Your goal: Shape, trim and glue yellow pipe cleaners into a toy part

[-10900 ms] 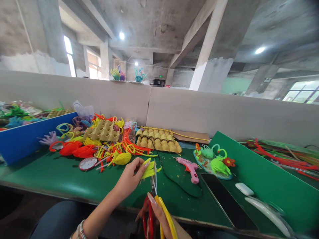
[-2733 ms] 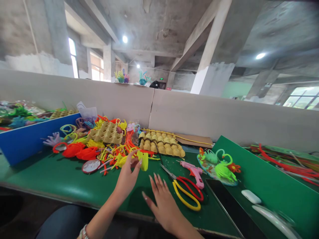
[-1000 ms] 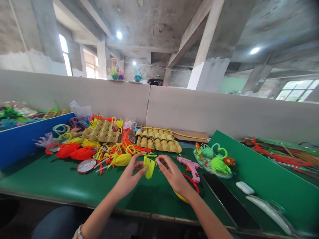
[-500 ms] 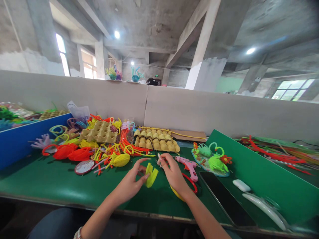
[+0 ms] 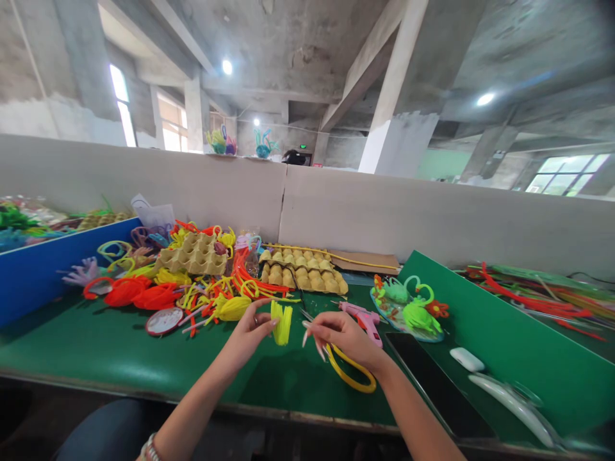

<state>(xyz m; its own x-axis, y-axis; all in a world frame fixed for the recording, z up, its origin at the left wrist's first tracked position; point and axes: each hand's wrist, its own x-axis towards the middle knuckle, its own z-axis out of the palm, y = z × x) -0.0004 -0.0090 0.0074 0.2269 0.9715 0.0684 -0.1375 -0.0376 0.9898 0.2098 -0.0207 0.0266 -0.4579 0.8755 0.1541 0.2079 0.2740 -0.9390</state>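
Observation:
My left hand (image 5: 252,326) pinches a small bundle of bright yellow pipe cleaner pieces (image 5: 281,323) between thumb and fingers, holding it upright above the table. A short gap away, my right hand (image 5: 339,336) is closed on a pair of scissors. The scissors' yellow looped handle (image 5: 362,382) hangs below the palm, and a bit of the metal blade (image 5: 306,314) shows past the fingers. My fingers hide the middle of the scissors. A pink glue gun (image 5: 358,312) lies just beyond my right hand.
On the left lie yellow and red pipe cleaner shapes (image 5: 154,296), a round dish (image 5: 164,321) and an egg tray (image 5: 192,253). More egg trays (image 5: 305,278) stand behind. To the right are a decorated base with green swans (image 5: 420,317), a phone (image 5: 437,381) and a green divider (image 5: 500,339).
My left hand has lifted the yellow bundle slightly and turned it more upright. My right hand has moved a little lower and rotated, so the scissors' yellow handle shows more and the red part is hidden.

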